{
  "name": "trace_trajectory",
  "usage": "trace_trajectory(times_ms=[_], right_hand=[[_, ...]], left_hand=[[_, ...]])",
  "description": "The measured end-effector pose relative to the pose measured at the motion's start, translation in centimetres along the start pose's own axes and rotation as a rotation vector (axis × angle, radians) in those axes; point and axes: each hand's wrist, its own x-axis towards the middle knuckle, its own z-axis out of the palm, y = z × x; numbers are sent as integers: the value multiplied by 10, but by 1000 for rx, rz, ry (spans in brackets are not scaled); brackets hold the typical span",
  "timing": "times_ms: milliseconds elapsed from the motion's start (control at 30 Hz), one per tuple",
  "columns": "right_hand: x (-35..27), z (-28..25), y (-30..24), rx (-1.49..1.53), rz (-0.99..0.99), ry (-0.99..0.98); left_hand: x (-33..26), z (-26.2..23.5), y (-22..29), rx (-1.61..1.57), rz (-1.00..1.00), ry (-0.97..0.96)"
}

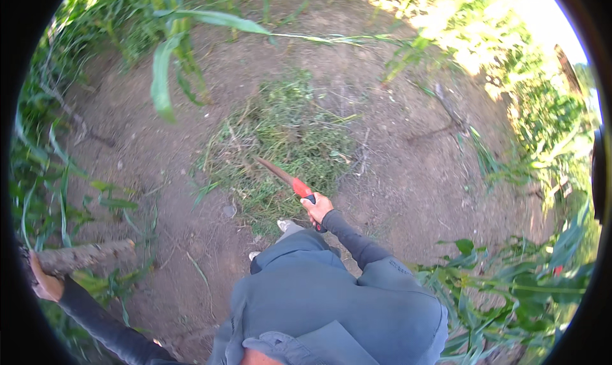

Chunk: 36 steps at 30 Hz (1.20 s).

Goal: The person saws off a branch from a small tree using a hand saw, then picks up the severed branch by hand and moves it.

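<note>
My right hand (317, 209) is closed around the red and black handle of a hand saw (298, 185). The saw's narrow, brownish blade points up and to the left, over a heap of cut grass and weeds (287, 142). Far out at the left rim, my left hand (46, 281) grips a thick piece of log (89, 257) near its left end. Bark covers the log, and its pale cut end faces right. Some of my left fingers are hidden behind the log and the dark picture rim. Saw and log are well apart.
Bare brown soil (408, 199) surrounds the heap. Tall leafy corn plants (182, 53) stand at the far left, with more corn leaves (503, 282) at the lower right. A dry forked branch (449, 107) lies at right, and a thin branch (73, 113) at left.
</note>
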Motion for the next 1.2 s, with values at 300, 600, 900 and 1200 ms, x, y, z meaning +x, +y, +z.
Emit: trace_trajectory(times_ms=[300, 600, 900, 1200], right_hand=[[-38, -82, 129, 116, 220, 497], [-147, -20, 259, 307, 509, 842], [-163, 48, 333, 242, 875, 917], [-161, 33, 336, 286, 880, 742]], left_hand=[[-175, 151, -95, -112, -276, -699], [-393, 289, -4, -457, -343, -1241], [-498, 315, 104, -418, 90, -1458], [-508, 274, 130, -445, 362, -1441]])
